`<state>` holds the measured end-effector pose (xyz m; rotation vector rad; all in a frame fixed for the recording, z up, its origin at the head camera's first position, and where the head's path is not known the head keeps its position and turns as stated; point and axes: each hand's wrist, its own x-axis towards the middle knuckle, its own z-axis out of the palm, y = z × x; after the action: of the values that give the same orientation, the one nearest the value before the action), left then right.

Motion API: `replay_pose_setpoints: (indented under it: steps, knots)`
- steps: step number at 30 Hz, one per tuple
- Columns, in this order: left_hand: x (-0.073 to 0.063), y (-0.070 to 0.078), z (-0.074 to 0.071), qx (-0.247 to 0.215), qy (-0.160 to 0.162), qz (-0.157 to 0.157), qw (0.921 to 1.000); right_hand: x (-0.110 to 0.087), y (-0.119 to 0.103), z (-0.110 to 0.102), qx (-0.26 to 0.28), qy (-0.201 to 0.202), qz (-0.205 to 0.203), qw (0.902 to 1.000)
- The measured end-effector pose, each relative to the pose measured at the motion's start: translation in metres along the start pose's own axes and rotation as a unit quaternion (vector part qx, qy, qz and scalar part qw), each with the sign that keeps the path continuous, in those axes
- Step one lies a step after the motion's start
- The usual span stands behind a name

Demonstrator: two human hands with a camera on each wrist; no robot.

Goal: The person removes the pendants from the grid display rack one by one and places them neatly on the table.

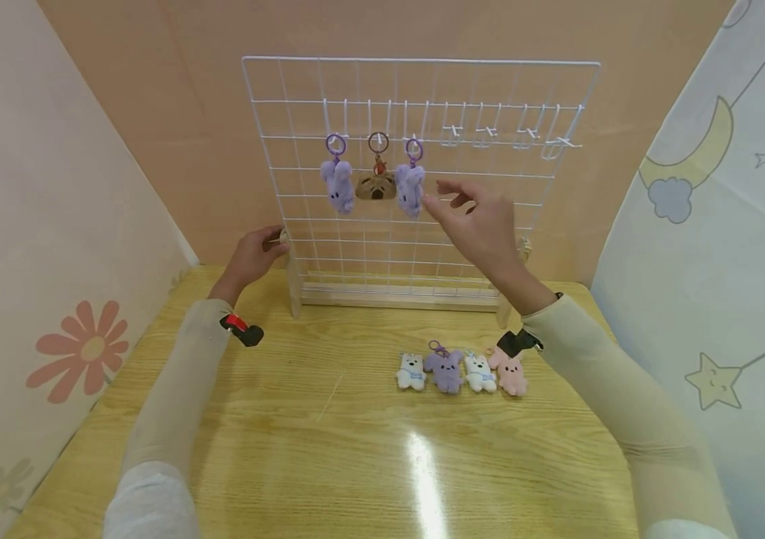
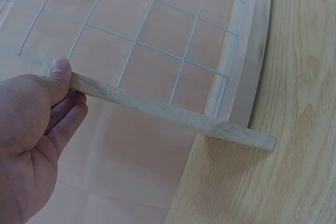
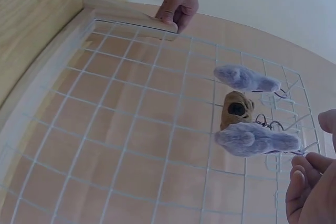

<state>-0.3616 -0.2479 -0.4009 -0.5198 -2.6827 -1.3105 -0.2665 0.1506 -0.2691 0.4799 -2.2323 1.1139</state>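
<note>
My left hand (image 1: 251, 258) pinches the upper end of the wooden side post (image 2: 152, 107) of a white wire grid rack (image 1: 355, 241), thumb on one side and fingers on the other. My right hand (image 1: 483, 228) is raised at the rack, its fingers loosely bent and apart from the thumb. Beside its fingertips hangs a purple plush keychain (image 1: 409, 189); whether they touch it is unclear. A brown bear-face keychain (image 1: 376, 187) and another purple plush keychain (image 1: 338, 187) hang to the left, each by a ring on a hook.
Several bare white hooks (image 1: 488, 133) continue along the rack to the right. On the wooden table (image 1: 275, 434) lie a white plush keychain (image 1: 412, 372), a purple one (image 1: 446, 372), a second white one (image 1: 480, 373) and a pink one (image 1: 512, 376), side by side.
</note>
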Motion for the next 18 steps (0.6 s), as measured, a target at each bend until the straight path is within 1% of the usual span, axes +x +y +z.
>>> replay_pose_setpoints:
  steps: [3,7,10,18]
  knots:
    - [0.000,0.000,-0.001,0.000,0.000,-0.002,1.0000,0.011,-0.005,0.004,0.008,0.020,0.006,0.9998]
    - [0.000,-0.001,0.000,-0.001,0.001,-0.003,1.0000,0.025,-0.012,0.009,0.014,0.040,0.026,0.9988]
    - [0.001,-0.002,0.000,-0.002,0.001,0.002,1.0000,0.033,-0.015,0.014,0.020,0.045,0.044,0.9978]
    - [0.002,-0.004,0.000,-0.002,0.001,0.005,1.0000,0.042,-0.012,0.031,0.031,0.052,0.061,0.9963]
